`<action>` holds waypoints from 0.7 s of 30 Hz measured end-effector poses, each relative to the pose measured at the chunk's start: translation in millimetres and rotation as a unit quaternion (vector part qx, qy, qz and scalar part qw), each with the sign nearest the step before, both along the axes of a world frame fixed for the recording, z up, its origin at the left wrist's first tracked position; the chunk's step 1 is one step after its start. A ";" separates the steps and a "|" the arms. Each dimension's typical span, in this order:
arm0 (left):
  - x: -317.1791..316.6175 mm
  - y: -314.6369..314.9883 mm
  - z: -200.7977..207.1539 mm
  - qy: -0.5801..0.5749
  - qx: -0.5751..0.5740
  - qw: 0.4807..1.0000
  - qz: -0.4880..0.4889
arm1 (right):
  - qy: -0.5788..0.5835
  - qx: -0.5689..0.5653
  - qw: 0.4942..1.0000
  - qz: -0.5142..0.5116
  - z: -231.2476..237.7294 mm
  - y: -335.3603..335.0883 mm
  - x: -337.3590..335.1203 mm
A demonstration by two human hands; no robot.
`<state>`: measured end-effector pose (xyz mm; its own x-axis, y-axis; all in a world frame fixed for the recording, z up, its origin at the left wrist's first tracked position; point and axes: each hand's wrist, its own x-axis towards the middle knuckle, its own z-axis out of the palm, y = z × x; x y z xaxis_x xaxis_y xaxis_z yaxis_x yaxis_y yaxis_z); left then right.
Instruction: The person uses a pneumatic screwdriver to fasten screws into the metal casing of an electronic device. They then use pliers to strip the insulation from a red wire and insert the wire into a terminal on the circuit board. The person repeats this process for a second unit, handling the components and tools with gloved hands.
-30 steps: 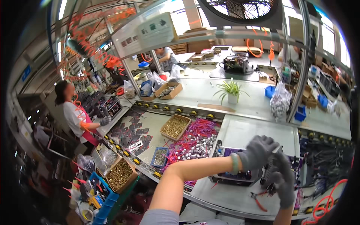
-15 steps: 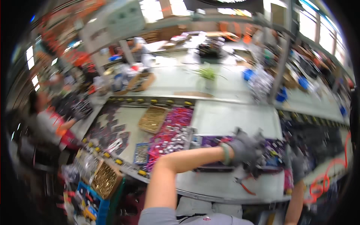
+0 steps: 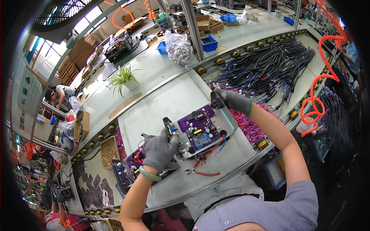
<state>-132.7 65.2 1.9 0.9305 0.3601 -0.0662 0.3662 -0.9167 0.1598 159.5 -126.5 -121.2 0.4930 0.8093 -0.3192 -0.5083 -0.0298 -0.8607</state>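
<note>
A metal casing (image 3: 230,120) with a purple circuit board (image 3: 195,130) inside lies tilted on the pale work surface in front of me. My right hand (image 3: 235,101), in a grey glove, grips the black end piece at its far right corner. At the opposite end, my left hand (image 3: 161,149), also gloved, has its fingers closed round the casing's left end. Another unit with a purple board (image 3: 127,171) sits partly behind my left wrist. Close to the near edge lie cutting pliers (image 3: 206,174) with red handles. Red and blue wires hang from the casing's near side.
Black cables (image 3: 269,69) and pink-red wires (image 3: 248,125) are heaped on the right. A potted plant (image 3: 129,81) and a bag of white parts (image 3: 178,50) stand beyond. An orange coiled hose (image 3: 327,71) hangs at right. A carton of brass-coloured parts (image 3: 110,152) is at left.
The view has swung right and sharpened from a blur. A casing with a purple board is now held between both hands, at the middle of the work surface.
</note>
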 end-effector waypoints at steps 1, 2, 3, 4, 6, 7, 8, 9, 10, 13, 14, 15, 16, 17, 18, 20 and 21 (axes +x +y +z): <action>6.3 -0.3 -1.0 -0.005 0.004 1.000 -0.001 | -0.002 0.023 1.000 -0.002 -11.1 9.6 16.2; 4.9 -0.1 -3.7 -0.007 0.006 1.000 0.007 | -0.054 0.006 0.998 0.010 0.9 20.3 19.5; 3.4 0.8 -6.2 -0.009 0.008 1.000 0.015 | -0.106 -0.011 0.994 0.021 13.8 30.8 24.0; 1.2 2.2 -9.1 -0.048 0.008 0.999 0.002 | -0.158 -0.030 0.986 0.032 31.6 37.8 23.9; -3.7 4.1 -11.0 -0.069 -0.002 0.998 0.011 | -0.235 -0.070 0.963 0.110 72.7 50.3 15.1; -3.3 3.5 -12.7 -0.079 -0.008 0.997 0.014 | -0.273 -0.091 0.946 0.147 90.5 53.0 10.5; -3.1 2.1 -11.4 -0.075 -0.009 0.997 0.019 | -0.326 -0.140 0.919 0.173 103.0 58.0 6.0; -2.7 0.1 -6.8 -0.071 -0.010 0.997 0.023 | -0.368 -0.134 0.905 0.164 113.0 59.2 -2.3; -3.1 -1.5 -4.1 -0.065 -0.012 0.997 0.030 | -0.408 -0.127 0.890 0.157 119.9 59.1 -14.2; -1.5 -2.5 -5.5 -0.071 -0.010 0.997 0.035 | -0.534 -0.113 0.823 0.158 114.8 52.9 -41.8; -1.4 -1.7 -7.1 -0.074 -0.006 0.997 0.031 | -0.581 -0.109 0.791 0.158 111.3 50.6 -49.7; -1.2 -1.9 -8.1 -0.076 -0.009 0.997 0.029 | -0.627 -0.103 0.756 0.157 109.3 50.1 -54.8; -0.9 -1.6 -6.7 -0.077 -0.007 0.997 0.026 | -0.573 -0.119 0.794 0.162 111.5 51.4 -58.4; -1.2 -1.2 -6.1 -0.077 -0.006 0.997 0.022 | -0.517 -0.134 0.829 0.166 116.1 52.6 -62.5; -2.4 -0.4 -6.4 -0.079 -0.006 0.997 0.022 | -0.459 -0.149 0.859 0.170 118.1 54.2 -65.9; -2.2 -1.3 -4.6 -0.074 -0.016 0.997 0.030 | -0.484 -0.150 0.851 0.141 119.8 54.9 -67.9; -2.2 -1.4 -3.7 -0.071 -0.020 0.997 0.035 | -0.496 -0.150 0.846 0.127 120.2 55.1 -68.7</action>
<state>-134.9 63.8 -1.8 0.9045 0.4235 0.0492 0.3992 -0.8818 0.2511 90.7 -71.4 -1.0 0.4610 0.8853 -0.0608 0.5146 -0.3225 -0.7944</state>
